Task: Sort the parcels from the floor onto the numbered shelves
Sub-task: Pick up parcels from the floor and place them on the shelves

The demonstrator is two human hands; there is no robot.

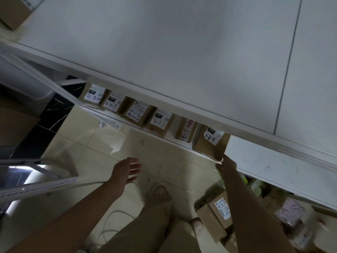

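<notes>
A row of cardboard parcels with handwritten labels stands on the lower white shelf [165, 140], from 4-3-4 [94, 95] on the left to 4-3-8 [207, 143] on the right. My right hand [227, 167] reaches up to the 4-3-8 parcel. Its straight fingertips touch the parcel's near corner at the shelf edge. My left hand [126, 170] hangs open in the air over the tiled floor, holding nothing. More parcels [219, 209] lie on the floor at the lower right, under my right arm.
A wide white upper shelf [182, 52] fills the top of the view, with a brown box [12, 11] at its far left corner. A metal perforated rail [36, 185] juts in from the left. A grey cable [109, 221] lies on the floor by my sandalled feet [160, 193].
</notes>
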